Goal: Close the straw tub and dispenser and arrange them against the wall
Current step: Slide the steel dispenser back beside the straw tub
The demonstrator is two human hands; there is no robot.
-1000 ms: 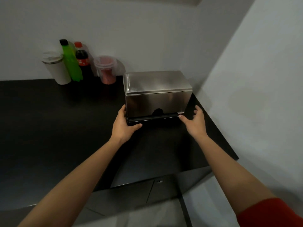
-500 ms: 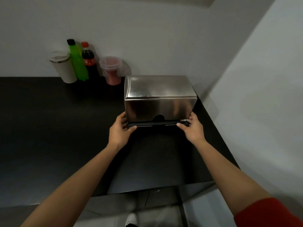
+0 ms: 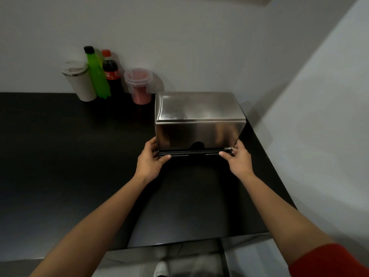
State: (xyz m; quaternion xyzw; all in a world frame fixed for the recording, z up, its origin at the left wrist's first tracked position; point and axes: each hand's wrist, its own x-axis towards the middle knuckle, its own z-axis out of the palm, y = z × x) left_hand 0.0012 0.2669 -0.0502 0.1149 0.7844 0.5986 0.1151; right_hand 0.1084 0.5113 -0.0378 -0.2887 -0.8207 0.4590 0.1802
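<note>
Two hands: both sit at the lower front corners of the dispenser (image 3: 199,120), the left hand (image 3: 150,160) at its left corner and the right hand (image 3: 238,159) at its right corner.
Tabletop (image 3: 69,156): dark, spreading wide to the left of the fingers and running beyond them to the back wall.
Dispenser: a steel box just beyond the fingers, lid down; its long axis runs left to right, from one hand to the other, and its rear looks close to the back wall, though I cannot tell whether they touch.
Key relation: the wall lies straight beyond the box from the fingers, so any remaining push goes directly away from the body; both hands are equally near.
Fingers: on each hand they curl around the box's side with the thumb on the front, clamped on the dispenser.
Straw tub (image 3: 139,86): probably the clear lidded cup with red contents, beyond and left of the left fingers, at the wall.
Cola bottle (image 3: 111,72): red label with white script, too blurred to read for certain.
Other writing: none legible.
</note>
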